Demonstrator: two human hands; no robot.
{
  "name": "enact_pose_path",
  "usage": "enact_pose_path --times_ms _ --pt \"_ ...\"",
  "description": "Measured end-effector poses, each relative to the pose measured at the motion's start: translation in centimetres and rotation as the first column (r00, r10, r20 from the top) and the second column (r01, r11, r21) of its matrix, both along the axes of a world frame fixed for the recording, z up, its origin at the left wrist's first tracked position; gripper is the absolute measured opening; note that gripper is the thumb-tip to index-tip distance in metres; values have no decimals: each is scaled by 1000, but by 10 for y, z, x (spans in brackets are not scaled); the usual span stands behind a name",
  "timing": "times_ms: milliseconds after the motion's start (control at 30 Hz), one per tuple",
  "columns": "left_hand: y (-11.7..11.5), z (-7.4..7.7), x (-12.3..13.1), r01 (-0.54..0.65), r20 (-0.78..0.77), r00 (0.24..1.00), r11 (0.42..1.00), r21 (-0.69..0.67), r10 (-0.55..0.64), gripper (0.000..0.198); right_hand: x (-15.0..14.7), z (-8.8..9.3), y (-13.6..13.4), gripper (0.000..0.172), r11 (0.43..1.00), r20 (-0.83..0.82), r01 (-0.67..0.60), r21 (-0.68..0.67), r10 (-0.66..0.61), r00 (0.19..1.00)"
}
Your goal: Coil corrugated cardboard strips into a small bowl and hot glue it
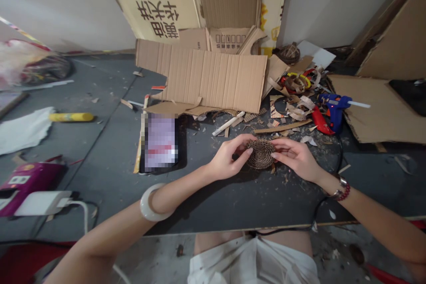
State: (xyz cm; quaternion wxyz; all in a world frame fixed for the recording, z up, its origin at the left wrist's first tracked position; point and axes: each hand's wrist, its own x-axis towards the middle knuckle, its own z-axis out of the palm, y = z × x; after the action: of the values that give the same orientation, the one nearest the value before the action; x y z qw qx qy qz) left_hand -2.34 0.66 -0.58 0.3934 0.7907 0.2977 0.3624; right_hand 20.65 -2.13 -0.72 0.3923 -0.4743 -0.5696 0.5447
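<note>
Between both hands, just above the dark table, is a round coil of corrugated cardboard strip (261, 154), its rings and wavy edges facing up. My left hand (233, 155) pinches the coil's left rim, thumb on top and fingers behind. On the opposite rim, my right hand (294, 157) grips it the same way, with its thumb at the edge. Behind the hands lie a white stick (228, 124), a narrow cardboard strip (282, 127) and many paper scraps. The undersides of the fingers are hidden.
Torn cardboard sheets (216, 75) stand and lean at the back. Right of the hands are a blue glue gun (334, 106), its cord, and a cardboard sheet (382, 111). To the left are a phone (159, 142), a yellow-handled tool (71, 117) and a purple power strip (33, 182).
</note>
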Motion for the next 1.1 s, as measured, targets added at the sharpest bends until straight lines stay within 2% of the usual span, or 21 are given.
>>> enact_pose_path --times_ms 200,1100 --pt "-2 -2 1 -17 20 1000 1000 -19 17 26 2 0 1 30 1000 -23 -12 18 13 1000" --pt "1 0 0 -23 -31 999 995 92 26 23 2 -2 1 31 999 20 -18 28 17 1000"
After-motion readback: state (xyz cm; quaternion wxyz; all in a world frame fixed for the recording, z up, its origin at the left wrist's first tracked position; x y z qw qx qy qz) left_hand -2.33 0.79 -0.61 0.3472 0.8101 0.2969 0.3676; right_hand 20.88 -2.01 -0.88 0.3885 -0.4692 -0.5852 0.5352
